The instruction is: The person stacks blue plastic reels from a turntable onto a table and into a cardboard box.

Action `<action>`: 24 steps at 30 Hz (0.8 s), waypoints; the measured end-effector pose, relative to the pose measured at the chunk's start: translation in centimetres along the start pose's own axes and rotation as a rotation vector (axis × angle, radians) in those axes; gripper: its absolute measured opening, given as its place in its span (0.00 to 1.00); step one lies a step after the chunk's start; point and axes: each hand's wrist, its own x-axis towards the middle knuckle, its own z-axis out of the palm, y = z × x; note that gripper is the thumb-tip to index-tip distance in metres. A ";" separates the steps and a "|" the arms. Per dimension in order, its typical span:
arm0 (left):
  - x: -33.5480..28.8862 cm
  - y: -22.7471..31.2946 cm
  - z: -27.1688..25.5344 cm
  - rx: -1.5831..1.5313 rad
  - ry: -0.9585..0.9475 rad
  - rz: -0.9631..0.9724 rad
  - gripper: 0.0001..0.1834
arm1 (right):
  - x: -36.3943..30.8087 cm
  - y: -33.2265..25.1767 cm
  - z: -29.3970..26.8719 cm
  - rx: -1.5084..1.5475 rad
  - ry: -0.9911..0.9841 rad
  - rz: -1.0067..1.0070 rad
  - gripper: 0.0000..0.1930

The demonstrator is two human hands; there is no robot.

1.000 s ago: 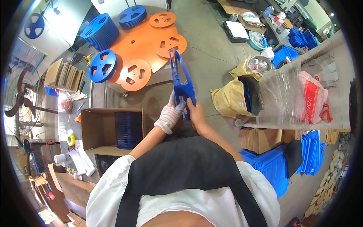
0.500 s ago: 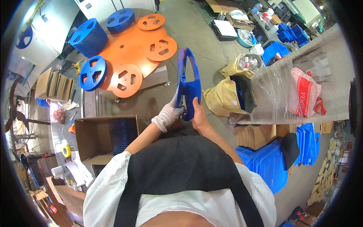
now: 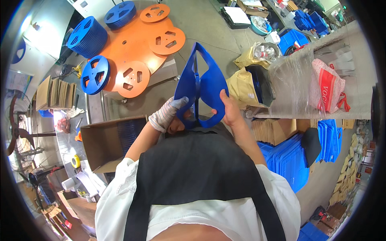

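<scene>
A blue plastic reel (image 3: 213, 86) stands upright before my chest, its two thin flanges splayed into a narrow peak at the far end. My left hand (image 3: 165, 114), in a pale striped glove, is closed on the left flange, thumb on its face; some of its fingers are hidden below. My bare right hand (image 3: 231, 109) grips the right flange by its outer edge, the thumb near the rim and fingertips showing through an opening. Whether the two flanges are still joined at the hub, I cannot tell.
An orange round table (image 3: 134, 44) at far left bears orange discs (image 3: 167, 41) and stacks of blue reels (image 3: 87, 38). Close on the left, a cardboard box (image 3: 94, 150) holds several blue reels. Yellow sacks (image 3: 241, 88) and blue plastic bins (image 3: 285, 164) stand at right.
The reel has turned from nearly edge-on to a spread shape, with its flanges angled apart. My hands have moved farther from each other, the right one outward. The whole view has shifted slightly.
</scene>
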 end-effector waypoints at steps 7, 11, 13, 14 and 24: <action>-0.1 -0.4 -2.5 0.069 0.028 -0.006 0.20 | 0.9 -0.8 -1.2 0.035 -0.091 0.069 0.21; -0.5 0.3 -2.5 0.097 0.007 -0.033 0.18 | 1.4 -1.0 -1.9 0.027 -0.139 0.121 0.21; -0.4 1.0 -1.7 0.172 0.041 -0.064 0.17 | 1.6 -1.5 -2.6 0.005 -0.150 0.132 0.21; -0.4 1.1 -2.0 0.170 0.037 -0.060 0.17 | 2.2 -1.1 -2.8 0.002 -0.151 0.142 0.21; 5.5 1.7 2.6 0.849 -0.172 0.249 0.32 | 1.6 -4.0 -6.2 -0.251 0.351 -0.111 0.22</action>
